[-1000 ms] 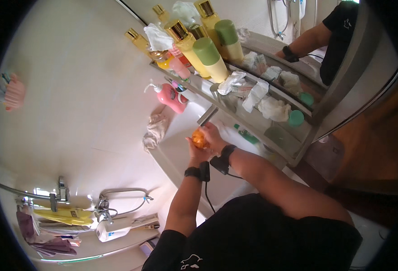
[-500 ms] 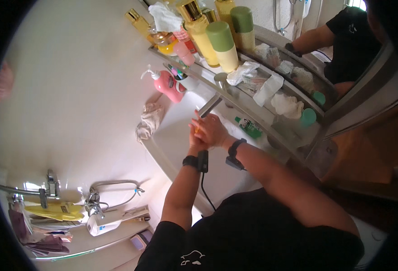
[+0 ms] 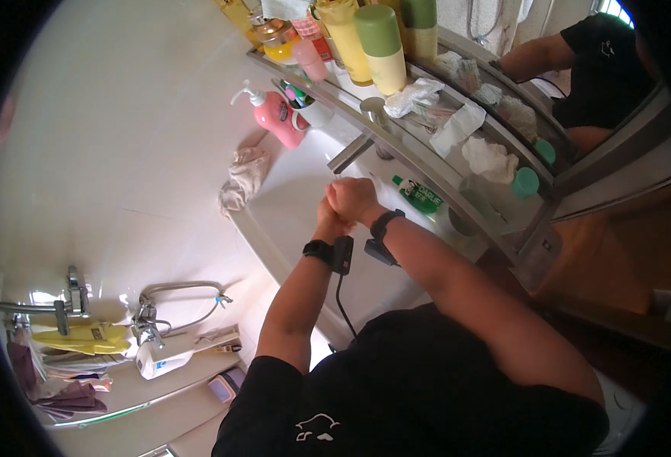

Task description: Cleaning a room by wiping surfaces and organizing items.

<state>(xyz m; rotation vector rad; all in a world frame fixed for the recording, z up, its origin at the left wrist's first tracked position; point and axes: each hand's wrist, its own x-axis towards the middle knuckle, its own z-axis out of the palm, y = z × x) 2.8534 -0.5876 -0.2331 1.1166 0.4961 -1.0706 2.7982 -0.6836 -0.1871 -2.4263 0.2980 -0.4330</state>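
My two hands are pressed together over the white sink basin (image 3: 290,206), just below the chrome faucet spout (image 3: 348,154). My right hand (image 3: 356,196) is curled into a fist on top, and my left hand (image 3: 326,219) is closed against it from below. Nothing shows between them. Both wrists carry dark bands, and a black cable hangs from the left one. A pink pump bottle (image 3: 274,116) stands at the basin's far left corner. A green tube (image 3: 419,196) lies on the rim to the right of my hands.
A crumpled cloth (image 3: 242,177) lies on the basin's left edge. A glass shelf (image 3: 427,145) above holds bottles, a green-capped yellow bottle (image 3: 381,46) and crumpled tissues, with a mirror behind. At lower left are a wall tap (image 3: 69,297), yellow gloves (image 3: 84,339) and a white bottle (image 3: 164,359).
An orange thing showed in my hands a second ago and is now out of sight. My hands have closed together and stay under the faucet.
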